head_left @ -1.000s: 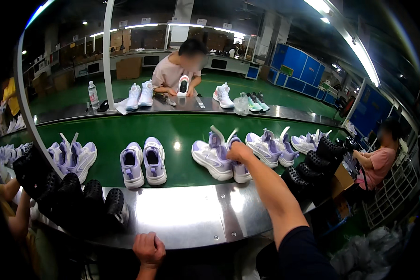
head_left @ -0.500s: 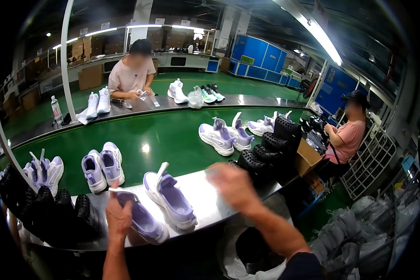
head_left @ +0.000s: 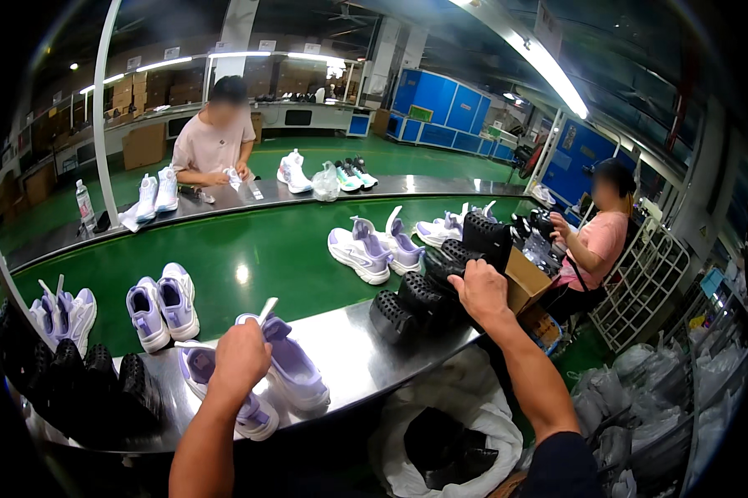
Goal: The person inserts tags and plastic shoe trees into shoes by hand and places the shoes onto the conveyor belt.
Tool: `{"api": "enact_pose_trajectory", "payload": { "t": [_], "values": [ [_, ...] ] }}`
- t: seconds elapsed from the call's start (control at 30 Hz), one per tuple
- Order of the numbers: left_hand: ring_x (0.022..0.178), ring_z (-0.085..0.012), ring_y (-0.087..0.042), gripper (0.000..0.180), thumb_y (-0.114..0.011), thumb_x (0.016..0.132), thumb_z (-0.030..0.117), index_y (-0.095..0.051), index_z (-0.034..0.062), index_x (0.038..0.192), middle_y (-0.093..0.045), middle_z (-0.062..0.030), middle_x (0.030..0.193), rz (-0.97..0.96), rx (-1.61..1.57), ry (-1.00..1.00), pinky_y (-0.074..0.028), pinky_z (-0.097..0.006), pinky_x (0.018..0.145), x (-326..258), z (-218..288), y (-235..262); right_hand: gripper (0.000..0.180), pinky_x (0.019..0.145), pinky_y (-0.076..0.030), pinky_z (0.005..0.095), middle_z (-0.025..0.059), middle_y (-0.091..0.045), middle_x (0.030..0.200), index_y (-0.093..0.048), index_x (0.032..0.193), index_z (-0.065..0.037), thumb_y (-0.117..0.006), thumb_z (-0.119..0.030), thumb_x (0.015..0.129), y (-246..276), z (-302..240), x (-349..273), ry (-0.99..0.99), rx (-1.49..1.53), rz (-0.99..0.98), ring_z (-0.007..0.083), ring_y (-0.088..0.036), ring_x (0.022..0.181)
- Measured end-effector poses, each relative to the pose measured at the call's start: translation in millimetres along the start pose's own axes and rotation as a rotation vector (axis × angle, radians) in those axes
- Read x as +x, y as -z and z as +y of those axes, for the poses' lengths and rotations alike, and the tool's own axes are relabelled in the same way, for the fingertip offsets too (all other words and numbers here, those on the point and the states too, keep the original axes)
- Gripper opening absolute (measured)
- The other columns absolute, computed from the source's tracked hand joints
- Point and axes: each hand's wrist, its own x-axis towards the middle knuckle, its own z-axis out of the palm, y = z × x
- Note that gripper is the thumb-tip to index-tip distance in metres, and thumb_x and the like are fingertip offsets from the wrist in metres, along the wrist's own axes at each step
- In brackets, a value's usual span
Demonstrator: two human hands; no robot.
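Two hands busy: left hand [head_left: 239,358] fingers grip lavender sneaker [head_left: 295,373] tongue, steadying it on counter [head_left: 366,353]; right hand [head_left: 479,292] fingers clasp black insert [head_left: 449,270], far right.

Under your left hand [head_left: 239,358] the lavender shoe [head_left: 295,373] looks like soft matt cloth on a smooth white sole. Your right hand [head_left: 479,290] touches black ridged moulds [head_left: 428,292], dull plastic. Between them, glossy brushed steel ledge [head_left: 366,349].
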Motion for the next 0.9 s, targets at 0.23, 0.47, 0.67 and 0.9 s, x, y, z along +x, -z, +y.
{"api": "enact_pose_trajectory", "payload": {
  "t": [0.23,0.47,0.67,0.9],
  "values": [
    [0.069,-0.0435,-0.064,0.031,-0.065,0.071,0.022,-0.069,-0.0079,0.078,-0.064,-0.03,0.073,-0.091,-0.27,-0.022,-0.051,-0.048,0.068,34,-17,-15,0.05,0.065,-0.05,0.0402,0.0207,-0.065,0.072,-0.068,0.09,0.008,-0.069,-0.042,0.094,94,-114,-80,0.302,1.001,-0.557,0.0265,-0.064,0.067],
    [0.06,-0.019,-0.056,0.016,-0.069,0.078,0.012,-0.069,-0.004,0.078,-0.057,-0.013,0.062,-0.254,-0.517,0.011,-0.045,-0.037,0.059,25,-4,-13,0.057,0.057,-0.046,0.0402,0.0159,-0.056,0.059,-0.069,0.084,0.008,-0.068,-0.049,0.094,68,-144,-64,0.311,0.911,-0.627,0.0204,-0.056,0.056],
    [0.089,-0.0454,-0.069,0.019,-0.066,0.08,0.011,-0.071,-0.0062,0.087,-0.068,-0.0318,0.088,-0.24,-0.424,-0.135,-0.054,-0.047,0.079,43,20,-46,0.043,0.072,-0.056,0.0512,0.0253,-0.07,0.082,-0.068,0.086,0.004,-0.069,-0.039,0.092,30,-211,-82,0.453,0.515,-0.226,0.0432,-0.07,0.079],
    [0.088,-0.042,-0.066,0.014,-0.063,0.086,0.007,-0.071,-0.0025,0.093,-0.07,-0.0242,0.09,-0.045,-0.376,-0.181,-0.053,-0.045,0.079,34,15,-58,0.051,0.069,-0.055,0.0456,0.0268,-0.066,0.071,-0.067,0.081,0.008,-0.071,-0.043,0.088,39,-178,-74,0.286,0.719,-0.379,0.04,-0.068,0.07]
  ]
}}
